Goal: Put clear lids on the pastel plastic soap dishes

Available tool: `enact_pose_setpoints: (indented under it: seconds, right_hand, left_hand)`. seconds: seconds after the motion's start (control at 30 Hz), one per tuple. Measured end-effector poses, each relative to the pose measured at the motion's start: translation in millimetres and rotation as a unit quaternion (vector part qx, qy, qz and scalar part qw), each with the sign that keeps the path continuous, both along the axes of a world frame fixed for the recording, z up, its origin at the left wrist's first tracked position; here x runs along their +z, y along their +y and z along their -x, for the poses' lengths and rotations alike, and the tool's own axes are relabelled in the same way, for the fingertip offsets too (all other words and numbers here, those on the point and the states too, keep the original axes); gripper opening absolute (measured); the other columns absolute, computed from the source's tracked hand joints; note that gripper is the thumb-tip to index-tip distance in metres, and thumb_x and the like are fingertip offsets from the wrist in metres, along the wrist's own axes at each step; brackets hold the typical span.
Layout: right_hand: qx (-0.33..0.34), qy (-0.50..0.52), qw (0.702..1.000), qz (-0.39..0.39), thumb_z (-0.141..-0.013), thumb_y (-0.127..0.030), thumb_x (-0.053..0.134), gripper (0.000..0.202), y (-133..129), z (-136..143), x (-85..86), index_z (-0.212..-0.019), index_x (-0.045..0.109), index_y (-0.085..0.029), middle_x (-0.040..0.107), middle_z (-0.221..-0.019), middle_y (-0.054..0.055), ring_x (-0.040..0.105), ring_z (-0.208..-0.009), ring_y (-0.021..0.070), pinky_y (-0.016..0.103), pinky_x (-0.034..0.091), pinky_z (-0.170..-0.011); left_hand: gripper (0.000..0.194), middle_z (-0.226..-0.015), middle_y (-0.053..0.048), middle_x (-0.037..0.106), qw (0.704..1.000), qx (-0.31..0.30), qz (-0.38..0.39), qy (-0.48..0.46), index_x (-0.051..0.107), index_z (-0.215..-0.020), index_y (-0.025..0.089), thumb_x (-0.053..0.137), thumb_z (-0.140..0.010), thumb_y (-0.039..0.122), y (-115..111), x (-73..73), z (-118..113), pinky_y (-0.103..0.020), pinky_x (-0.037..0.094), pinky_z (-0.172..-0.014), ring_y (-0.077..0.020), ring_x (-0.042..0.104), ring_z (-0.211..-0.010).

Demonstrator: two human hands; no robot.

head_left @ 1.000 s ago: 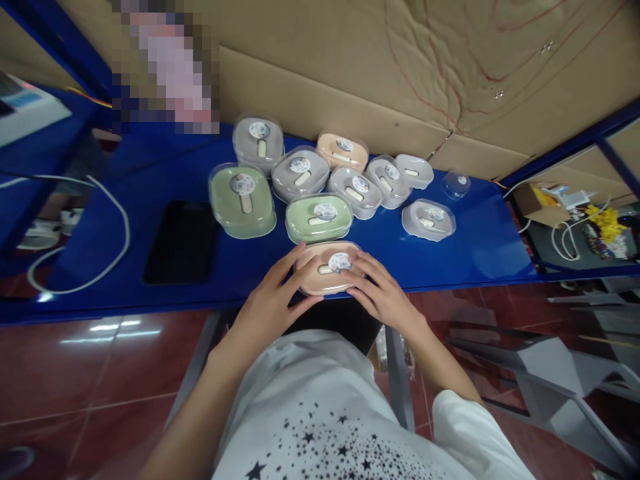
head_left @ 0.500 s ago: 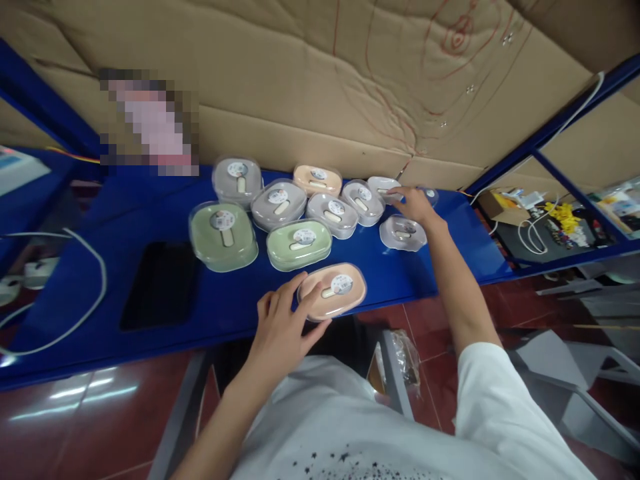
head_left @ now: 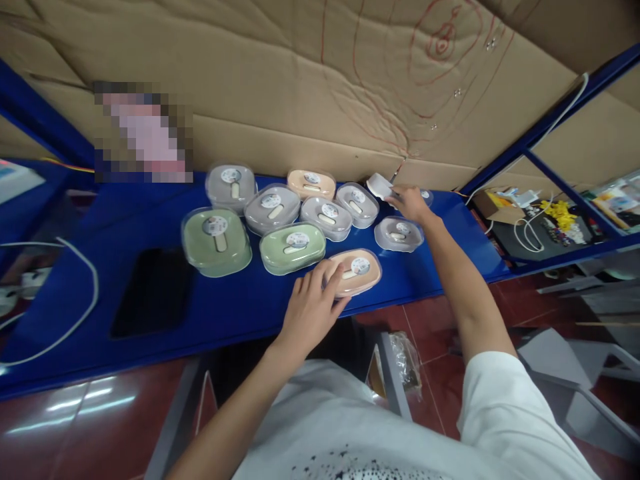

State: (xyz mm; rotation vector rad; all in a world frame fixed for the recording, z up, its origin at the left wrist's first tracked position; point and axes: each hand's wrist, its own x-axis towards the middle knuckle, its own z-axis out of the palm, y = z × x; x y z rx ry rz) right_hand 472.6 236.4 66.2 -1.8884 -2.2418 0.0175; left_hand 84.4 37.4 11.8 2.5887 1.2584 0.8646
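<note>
My left hand (head_left: 316, 301) grips the left end of a peach lidded food container (head_left: 364, 270) with a round sticker, near the table's front edge. At the back, my right hand (head_left: 411, 203) has its fingers closed on a small pale grey lidded container (head_left: 379, 185), which is tilted; the fingers hide its right part. Just in front of that hand sits another small grey container (head_left: 399, 235). Behind my right wrist, a clear-edged container (head_left: 426, 196) is partly hidden. A light green oval container (head_left: 293, 248) lies to the left of the peach one.
More lidded containers stand in a group: a large green one (head_left: 216, 243), several grey ones (head_left: 326, 219) and a peach one (head_left: 311, 184) at the back. A black flat tray (head_left: 150, 293) lies left on the blue table (head_left: 220, 323). Cardboard (head_left: 280, 127) walls the back.
My left hand has slid the front peach container to the right and slightly away from me. My right hand has tipped up the small grey container, which lay flat before.
</note>
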Motion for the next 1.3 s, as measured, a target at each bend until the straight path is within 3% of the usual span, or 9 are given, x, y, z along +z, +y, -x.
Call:
enact_pose_setpoints:
  seconds: [0.13, 0.3, 0.47, 0.6, 0.73, 0.87, 1.03, 1.17, 1.3]
  right_hand:
    - [-0.001, 0.067, 0.998, -0.006, -0.097, -0.076, 0.060, 0.061, -10.0, -10.2, 11.9, -0.101, 0.084, -0.020, 0.083, -0.099, 0.008, 0.075, -0.090, 0.0271, 0.037, 0.059, -0.084]
    - [-0.015, 0.117, 0.992, -0.048, -0.095, -0.081, 0.058, 0.067, -24.7, -2.9, 32.0, -0.101, 0.085, -0.020, 0.083, -0.097, 0.008, 0.075, -0.084, 0.0259, 0.036, 0.058, -0.076]
    - [0.057, 0.104, 0.980, -0.160, -0.102, -0.070, 0.060, 0.052, -87.7, 51.8, 50.9, -0.116, 0.084, -0.026, 0.082, -0.117, 0.009, 0.075, -0.107, 0.0321, 0.048, 0.057, -0.099]
    - [0.164, 0.063, 0.972, -0.155, -0.105, -0.055, 0.066, 0.038, -157.0, 111.5, 48.5, -0.139, 0.075, -0.040, 0.080, -0.133, 0.002, 0.075, -0.118, 0.0307, 0.053, 0.055, -0.103]
    - [0.241, 0.099, 0.959, -0.107, -0.106, -0.046, 0.066, 0.041, -192.0, 146.5, 32.7, -0.148, 0.069, -0.045, 0.080, -0.132, 0.000, 0.076, -0.116, 0.0284, 0.050, 0.057, -0.098]
    - [0.257, 0.162, 0.948, -0.093, -0.105, -0.051, 0.068, 0.033, -178.3, 140.1, 27.9, -0.135, 0.077, -0.040, 0.083, -0.123, 0.002, 0.077, -0.111, 0.0274, 0.048, 0.058, -0.098]
    - [0.163, 0.244, 0.945, -0.144, -0.102, -0.065, 0.066, 0.037, -131.4, 129.6, 25.6, -0.112, 0.079, -0.031, 0.082, -0.108, 0.004, 0.076, -0.102, 0.0270, 0.047, 0.061, -0.093]
    - [0.166, 0.214, 0.948, -0.165, -0.106, -0.063, 0.059, 0.036, -119.9, 166.0, 2.7, -0.120, 0.077, -0.035, 0.081, -0.117, 0.005, 0.074, -0.113, 0.0306, 0.053, 0.057, -0.101]
    - [0.180, 0.167, 0.948, -0.201, -0.107, -0.053, 0.060, 0.032, -130.1, 185.9, -7.0, -0.131, 0.075, -0.039, 0.080, -0.121, 0.005, 0.073, -0.114, 0.0317, 0.055, 0.054, -0.102]
  left_hand:
    - [0.065, -0.154, -0.020, 0.058, 0.999, -0.020, 0.019, -0.027, 0.052, -0.158, 0.022, 0.076, -0.099, 0.032, 11.2, -0.6, -11.2, -0.047, 0.058, -0.102, -0.0368, 0.064, -0.134]
    - [0.063, -0.158, -0.020, 0.055, 0.999, -0.026, 0.036, -0.028, 0.049, -0.160, 0.022, 0.071, -0.101, 0.030, 24.0, -0.4, -19.2, -0.052, 0.057, -0.107, -0.0369, 0.065, -0.132]
    - [0.084, -0.166, -0.022, 0.045, 0.989, -0.015, 0.050, -0.137, 0.029, -0.172, 0.026, 0.072, -0.102, 0.044, 32.5, 3.7, -20.7, -0.060, 0.050, -0.118, -0.0421, 0.053, -0.150]
    - [0.108, -0.180, -0.021, 0.022, 0.935, -0.047, 0.098, -0.339, 0.006, -0.175, 0.035, 0.077, -0.096, 0.056, 35.7, 13.1, -19.9, -0.052, 0.053, -0.119, -0.0382, 0.041, -0.161]
    - [0.099, -0.176, -0.018, 0.034, 0.893, -0.085, 0.139, -0.419, 0.023, -0.172, 0.033, 0.080, -0.094, 0.055, 28.8, 17.5, -16.9, -0.049, 0.053, -0.122, -0.0362, 0.044, -0.160]
    - [0.088, -0.170, -0.018, 0.045, 0.864, -0.073, 0.168, -0.468, 0.031, -0.167, 0.033, 0.080, -0.096, 0.047, 15.4, 9.9, -2.7, -0.046, 0.058, -0.116, -0.0327, 0.060, -0.148]
    - [0.071, -0.160, -0.014, 0.052, 0.851, -0.016, 0.196, -0.487, 0.034, -0.162, 0.036, 0.071, -0.101, 0.033, 3.0, 2.8, 2.5, -0.046, 0.058, -0.117, -0.0262, 0.068, -0.138]
    - [0.072, -0.173, -0.016, 0.031, 0.875, -0.009, 0.171, -0.454, 0.040, -0.161, 0.035, 0.074, -0.098, 0.030, -0.8, 7.6, -22.0, -0.049, 0.056, -0.119, -0.0337, 0.050, -0.156]
    - [0.069, -0.170, -0.018, 0.033, 0.908, 0.055, 0.117, -0.400, 0.049, -0.156, 0.031, 0.081, -0.095, 0.035, 2.6, 13.3, -32.3, -0.052, 0.057, -0.115, -0.0380, 0.045, -0.157]
